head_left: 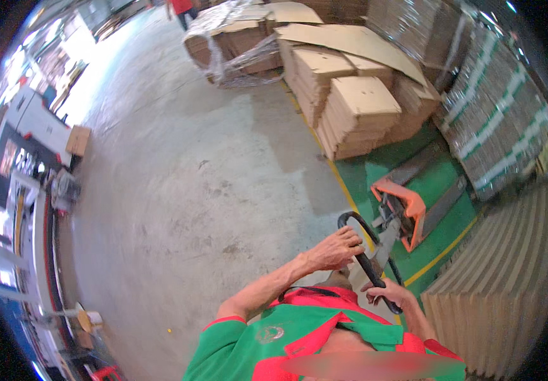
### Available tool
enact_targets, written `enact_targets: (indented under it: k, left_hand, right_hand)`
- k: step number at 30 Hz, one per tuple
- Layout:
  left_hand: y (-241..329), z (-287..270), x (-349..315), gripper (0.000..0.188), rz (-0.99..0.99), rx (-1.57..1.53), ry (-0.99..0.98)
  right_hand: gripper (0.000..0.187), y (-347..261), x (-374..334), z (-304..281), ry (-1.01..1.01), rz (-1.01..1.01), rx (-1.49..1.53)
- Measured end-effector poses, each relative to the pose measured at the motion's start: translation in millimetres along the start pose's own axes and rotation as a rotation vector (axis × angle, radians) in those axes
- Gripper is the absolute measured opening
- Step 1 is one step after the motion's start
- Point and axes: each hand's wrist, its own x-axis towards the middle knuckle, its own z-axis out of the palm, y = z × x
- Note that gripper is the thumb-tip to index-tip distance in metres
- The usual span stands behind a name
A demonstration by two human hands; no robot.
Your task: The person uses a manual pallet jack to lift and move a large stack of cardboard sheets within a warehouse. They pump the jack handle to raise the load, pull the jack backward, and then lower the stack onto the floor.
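Note:
A hand pallet jack stands at the right, with an orange body (415,204) and two dark forks pointing away from me. Its black loop handle (368,265) is tilted up toward my body. My left hand (338,249) is closed on the upper left part of the loop, with the fingers bent over the bar. Lower down, near the loop's right end, my right hand (390,293) grips the same handle; part of its fingers is hidden by the bar. Both forks (446,202) lie low over the green floor, with no load visible on them.
Cardboard stacks (366,95) stand beyond the jack, one with loose plastic wrap (248,63). A wrapped, green-banded stack (499,108) is at the far right; more cardboard (477,317) stands close on my right. Machinery (33,209) lines the left. A person in red (182,7) is far off.

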Motion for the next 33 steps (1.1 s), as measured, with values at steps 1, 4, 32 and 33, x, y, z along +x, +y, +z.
enact_targets:
  k: [1, 4, 32, 33]
  left_hand:
    - [1.8, -7.2, -24.3, 0.049, -0.015, -0.003, 0.038]
    - [5.4, -29.4, -106.6, 0.056, -0.173, -0.041, 0.11]
    - [-139.4, -304.5, -593.6, 0.04, -0.986, -0.138, 0.426]
    - [-149.0, -311.5, -602.7, 0.04, -1.004, -0.17, 0.415]
  right_hand:
    - [0.045, 1.0, 8.4, 14.2, -0.001, 0.005, 0.032]
    - [0.043, -4.1, 37.1, 49.2, -0.053, 0.034, 0.154]
    - [0.068, -204.1, 330.9, 341.4, -0.266, 0.143, 0.759]
    - [0.069, -208.1, 336.5, 355.9, -0.221, 0.144, 0.736]
